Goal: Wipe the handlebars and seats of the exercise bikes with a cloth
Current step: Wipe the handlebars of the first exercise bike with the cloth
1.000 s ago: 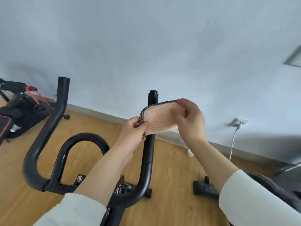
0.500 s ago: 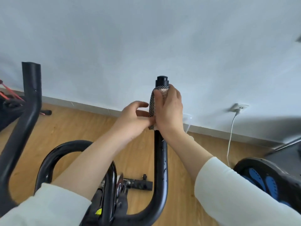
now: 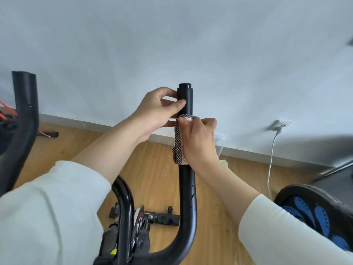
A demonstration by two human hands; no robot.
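Observation:
The black handlebar of an exercise bike fills the lower middle; its right upright bar (image 3: 186,188) rises to a capped tip near the wall. A pink cloth with a black-and-white checked edge (image 3: 178,142) is wrapped round this bar below the tip. My right hand (image 3: 198,142) grips the cloth and the bar together. Just above it, my left hand (image 3: 158,109) pinches the bare bar near the tip with thumb and fingers. The handlebar's left upright bar (image 3: 23,119) stands at the far left. No seat is in view.
A grey wall and skirting board run close behind the bar. A wall socket with a white cable (image 3: 271,165) is at the right. Another machine with a black and blue part (image 3: 313,209) sits at the lower right. Red-strapped equipment (image 3: 7,113) lies at the far left on the wooden floor.
The cloth went from being held spread between both hands to being wrapped on the right bar. My right hand has since slid it down from the tip, and my left hand moved up onto the bare bar.

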